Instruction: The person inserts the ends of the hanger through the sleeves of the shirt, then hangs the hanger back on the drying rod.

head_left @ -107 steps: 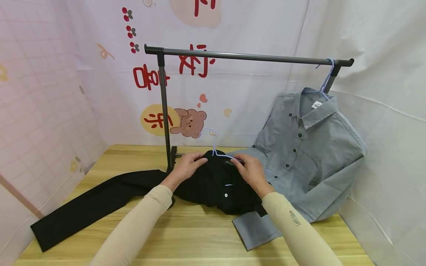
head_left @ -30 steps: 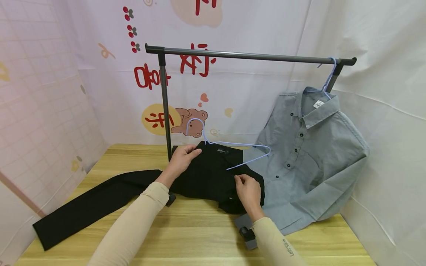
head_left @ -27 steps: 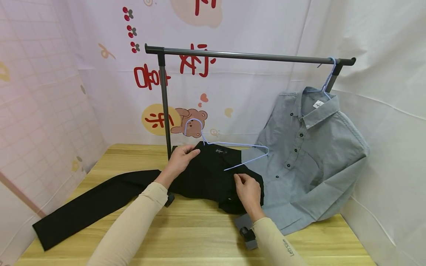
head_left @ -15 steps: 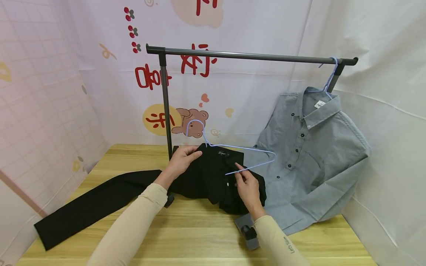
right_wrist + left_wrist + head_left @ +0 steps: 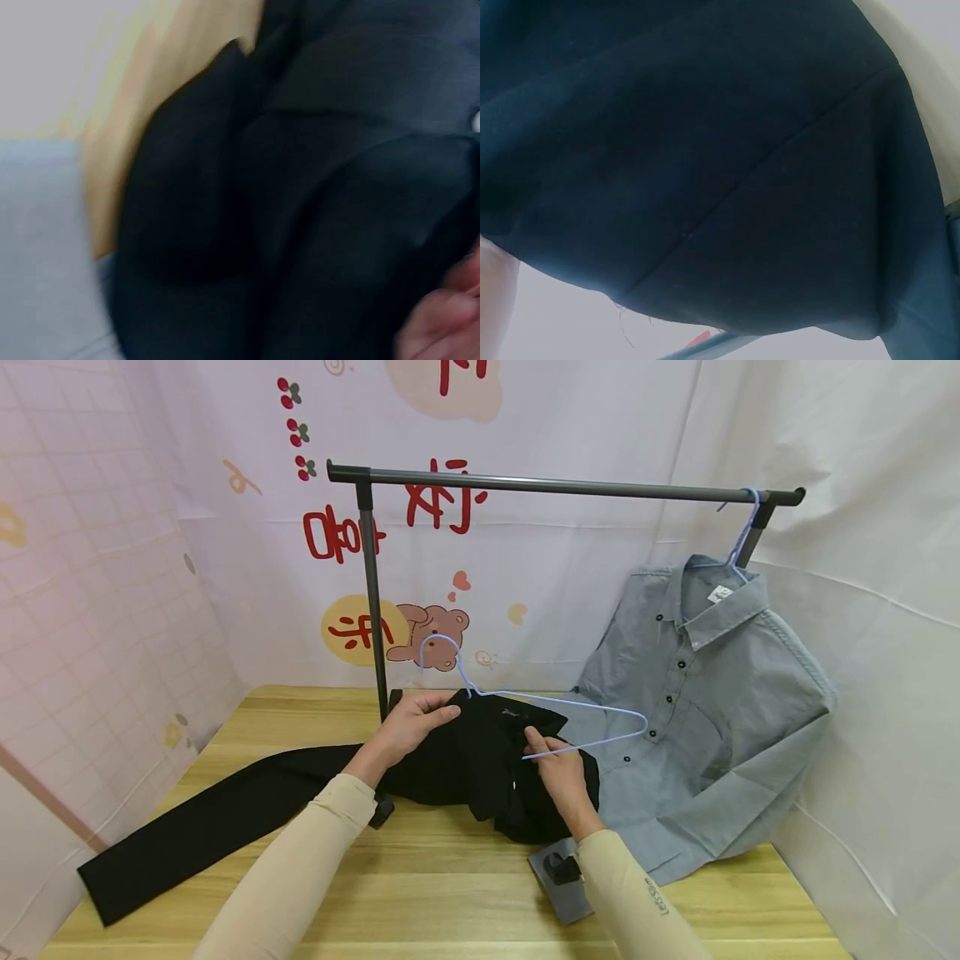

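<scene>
A black shirt [image 5: 480, 760] lies bunched on the table in the head view, one sleeve stretched out to the left. My left hand [image 5: 412, 727] pinches it near the collar at its upper left. A pale blue wire hanger [image 5: 570, 700] has its left part hidden in the shirt; its hook points up and its right arm sticks out uncovered. My right hand [image 5: 558, 768] grips black cloth below the collar, and the hanger's lower bar crosses its fingers. Dark fabric fills most of the left wrist view. In the right wrist view, fingertips [image 5: 442, 322] appear beside the black cloth.
A dark clothes rack [image 5: 570, 487] stands behind, its bar running across. At its right end a grey button-up shirt [image 5: 697, 693] hangs on another hanger, its lower part resting on the wooden table [image 5: 450, 893]. A grey cuff [image 5: 558, 897] lies under my right wrist.
My right hand has left the hanger's upper arm and moved lower, onto the shirt front. The hanger has shifted left, then back right over the last second. My left hand keeps its hold.
</scene>
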A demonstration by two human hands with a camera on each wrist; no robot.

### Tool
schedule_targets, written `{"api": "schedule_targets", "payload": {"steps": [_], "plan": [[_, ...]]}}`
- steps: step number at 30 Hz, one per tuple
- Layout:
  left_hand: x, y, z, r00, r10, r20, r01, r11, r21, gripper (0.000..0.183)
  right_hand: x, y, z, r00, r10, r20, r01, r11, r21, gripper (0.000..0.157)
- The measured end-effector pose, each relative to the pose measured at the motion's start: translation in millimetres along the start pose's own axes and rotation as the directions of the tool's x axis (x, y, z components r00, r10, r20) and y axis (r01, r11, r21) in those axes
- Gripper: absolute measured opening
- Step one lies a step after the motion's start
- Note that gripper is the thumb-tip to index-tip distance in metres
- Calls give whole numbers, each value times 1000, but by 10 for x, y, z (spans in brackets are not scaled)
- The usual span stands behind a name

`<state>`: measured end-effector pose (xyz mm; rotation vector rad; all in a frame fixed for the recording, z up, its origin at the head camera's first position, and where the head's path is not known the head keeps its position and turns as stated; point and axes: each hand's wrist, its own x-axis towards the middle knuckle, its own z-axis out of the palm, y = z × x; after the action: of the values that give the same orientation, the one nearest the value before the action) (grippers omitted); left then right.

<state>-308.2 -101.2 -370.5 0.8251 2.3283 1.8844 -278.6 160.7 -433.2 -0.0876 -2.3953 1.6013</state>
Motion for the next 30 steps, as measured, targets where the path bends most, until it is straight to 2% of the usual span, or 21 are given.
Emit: {"api": "schedule_targets", "payload": {"steps": [2, 4, 7, 9, 12, 15, 17, 19, 22, 25, 27, 30], "plan": [[-12, 24, 6, 1000, -21, 10, 21, 1000, 12, 22, 16, -45, -4, 996, 86, 32, -87, 996, 29, 62], [-19, 40, 14, 999, -34, 16, 34, 999, 20, 23, 22, -90, -11, 987, 146, 63, -149, 988, 47, 57], [-37, 73, 19, 999, -34, 13, 34, 999, 20, 22, 15, -131, -25, 982, 176, 71, -178, 984, 21, 42], [-37, 41, 3, 1000, -20, -2, 20, 1000, 18, 22, 14, -136, -41, 982, 184, 32, -183, 983, -26, 34], [-38, -34, -52, 999, -18, -41, 19, 1000, 21, 24, 18, -122, -83, 986, 151, -75, -160, 979, -128, 28], [-33, -162, -129, 995, -43, -85, 45, 999, 22, 29, 16, -108, -132, 979, 109, -172, -140, 973, -181, 26], [-47, -208, -165, 992, -57, -109, 63, 997, 55, 31, 16, -108, -153, 974, 80, -213, -121, 975, -187, 28], [-63, -246, -188, 990, -61, -131, 78, 988, 130, 32, 16, -107, -172, 968, 49, -244, -99, 976, -196, 30], [-82, -294, -198, 987, -39, -157, 83, 954, 289, 32, 31, -108, -193, 958, -13, -288, -54, 973, -226, 26], [-88, -321, -182, 985, 13, -175, 60, 912, 405, 29, 40, -111, -215, 937, -84, -338, -7, 966, -258, 22], [-85, -328, -167, 982, 43, -185, 42, 899, 436, 24, 41, -109, -228, 923, -117, -365, 15, 963, -270, 26], [-74, -320, -144, 976, 77, -203, 28, 883, 468, 20, 35, -105, -247, 907, -163, -387, 50, 957, -287, 42]]}}
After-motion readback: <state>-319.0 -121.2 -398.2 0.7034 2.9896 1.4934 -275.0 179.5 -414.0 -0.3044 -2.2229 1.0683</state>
